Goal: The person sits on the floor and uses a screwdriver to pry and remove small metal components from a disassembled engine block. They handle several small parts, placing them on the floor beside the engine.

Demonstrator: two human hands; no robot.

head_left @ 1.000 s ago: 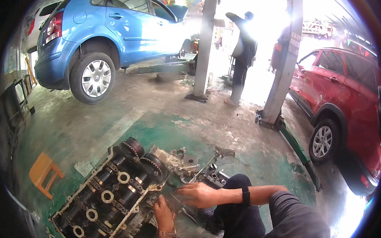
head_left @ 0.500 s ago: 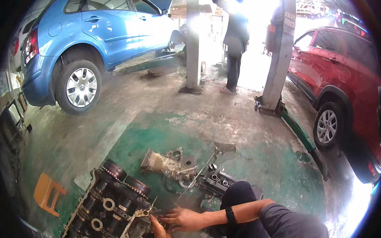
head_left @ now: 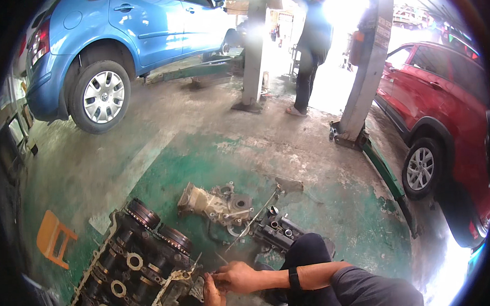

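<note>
A dark engine cylinder head [head_left: 119, 265], with two toothed sprockets [head_left: 175, 240] at its far end, lies at the lower left. Just off its right side, both hands meet. My right hand [head_left: 237, 277], a black band round its wrist, has its fingers curled in against my left hand. My left hand [head_left: 213, 300] is raised from the lower edge, fingers closed beside the engine's metal side. Whatever sits between the fingertips is too small and covered to make out. A thin rod-like end [head_left: 221, 258] shows just beyond the right knuckles.
A tan metal engine cover [head_left: 214, 205], a long thin metal rod [head_left: 255, 220] and a black valve cover [head_left: 280, 231] lie on the green floor. An orange stool [head_left: 56, 239] is left. Beyond are a blue car [head_left: 149, 35], lift posts [head_left: 255, 61], a person [head_left: 309, 48] and a red car [head_left: 442, 87].
My right hand's fingers, stretched out before, are now curled in. My left hand has shifted slightly right. The view has tilted a little, and the standing person has shifted slightly.
</note>
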